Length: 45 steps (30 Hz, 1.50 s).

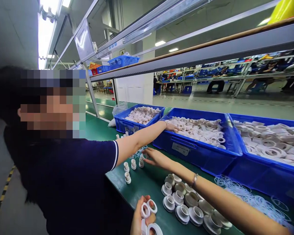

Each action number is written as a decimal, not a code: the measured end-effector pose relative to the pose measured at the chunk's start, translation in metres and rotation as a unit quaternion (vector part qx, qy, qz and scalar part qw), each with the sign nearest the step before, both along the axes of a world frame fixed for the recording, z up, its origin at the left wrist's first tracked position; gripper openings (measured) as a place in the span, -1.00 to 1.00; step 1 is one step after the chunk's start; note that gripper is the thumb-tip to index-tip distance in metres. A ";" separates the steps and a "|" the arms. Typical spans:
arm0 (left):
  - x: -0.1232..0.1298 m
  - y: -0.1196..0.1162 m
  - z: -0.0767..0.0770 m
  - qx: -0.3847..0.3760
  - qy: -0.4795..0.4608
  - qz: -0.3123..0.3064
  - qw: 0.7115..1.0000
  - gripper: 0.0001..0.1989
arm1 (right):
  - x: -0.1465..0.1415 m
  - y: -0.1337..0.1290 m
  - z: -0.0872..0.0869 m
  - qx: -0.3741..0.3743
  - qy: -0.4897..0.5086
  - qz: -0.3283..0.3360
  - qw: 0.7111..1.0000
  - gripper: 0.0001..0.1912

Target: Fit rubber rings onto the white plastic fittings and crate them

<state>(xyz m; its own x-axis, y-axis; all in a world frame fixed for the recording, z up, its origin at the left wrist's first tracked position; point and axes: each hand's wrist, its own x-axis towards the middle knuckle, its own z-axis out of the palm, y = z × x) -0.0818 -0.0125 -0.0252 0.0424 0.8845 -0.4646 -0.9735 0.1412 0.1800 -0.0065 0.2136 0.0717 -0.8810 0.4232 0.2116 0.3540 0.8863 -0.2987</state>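
Note:
My left hand [147,215], low in the picture, is closed around several white plastic rings [152,206]. From the right my right hand [156,157] reaches across the green table, its fingertips at the top of a small white fitting [141,162]; they appear to pinch it. Three similar small fittings [126,178] stand upright to its left. Beneath my right forearm is a cluster of flanged white fittings [184,212], several of them standing with their narrow ends up. A co-worker's hand [171,126] is in the middle blue bin among white plastic parts.
Blue bins [200,156] full of white parts line the table's back. Thin clear rings [252,199] lie in a heap at right, more [138,152] behind my right hand. The co-worker [83,182] stands close at left, one arm across the table. A shelf [198,54] runs overhead.

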 end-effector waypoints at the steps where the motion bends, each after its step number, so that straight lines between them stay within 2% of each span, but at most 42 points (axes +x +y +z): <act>1: 0.000 0.000 -0.004 0.014 0.000 0.001 1.000 -0.69 | -0.010 0.003 -0.007 -0.002 -0.012 -0.003 1.000 -0.71; 4: 0.000 -0.001 -0.009 0.020 0.011 0.023 0.999 -0.61 | -0.030 0.005 -0.020 -0.014 -0.078 -0.005 0.997 -0.85; 6: 0.002 -0.003 -0.008 0.019 0.031 0.032 0.999 -0.58 | -0.030 0.001 -0.025 -0.027 -0.137 -0.010 0.990 -0.96; 8: 0.003 -0.005 -0.006 0.024 0.056 0.040 0.997 -0.51 | -0.022 -0.004 -0.026 -0.037 -0.190 -0.018 0.981 -0.88; 12: 0.001 -0.006 -0.003 0.054 0.116 0.053 0.990 -0.36 | 0.012 -0.018 -0.013 -0.026 -0.231 -0.020 0.972 -0.92; 15: 0.003 -0.008 0.003 0.099 0.183 0.067 0.976 -0.32 | 0.035 -0.040 0.008 -0.002 -0.177 0.005 0.984 -0.75; 17: 0.006 -0.012 0.011 0.121 0.220 0.069 0.966 -0.28 | 0.045 -0.063 0.026 -0.051 -0.118 0.039 0.991 -0.67; 20: 0.014 -0.020 0.028 0.123 0.272 0.043 0.953 -0.24 | 0.051 -0.101 0.048 -0.198 -0.091 0.087 0.972 -0.63; 22: 0.018 -0.025 0.042 0.117 0.306 0.027 0.945 -0.25 | 0.050 -0.117 0.055 -0.268 -0.098 0.092 0.954 -0.63; 25: 0.017 -0.030 0.059 0.116 0.332 0.028 0.936 -0.30 | 0.047 -0.125 0.055 -0.330 -0.065 0.084 0.938 -0.55; 29: 0.011 -0.031 0.068 0.128 0.338 0.050 0.931 -0.35 | 0.043 -0.126 0.046 -0.344 -0.043 0.073 0.935 -0.68; 34: 0.003 -0.025 0.059 0.110 0.324 0.075 0.937 -0.40 | 0.034 -0.122 0.032 -0.301 -0.028 0.098 0.948 -0.86; 37: -0.004 -0.011 0.049 0.049 0.290 0.088 0.952 -0.54 | 0.023 -0.098 0.022 -0.187 -0.010 0.073 0.980 -0.87; 40: -0.015 0.010 0.039 0.017 0.273 0.091 0.958 -0.69 | 0.003 -0.060 0.016 -0.056 -0.008 0.028 0.998 -0.74; 43: -0.026 0.029 0.033 -0.001 0.261 0.095 0.961 -0.62 | -0.030 -0.028 0.014 -0.023 -0.038 0.021 0.999 -0.61; 45: -0.030 0.038 0.031 -0.010 0.253 0.098 0.962 -0.67 | -0.055 -0.018 0.013 -0.028 -0.084 0.031 0.996 -0.65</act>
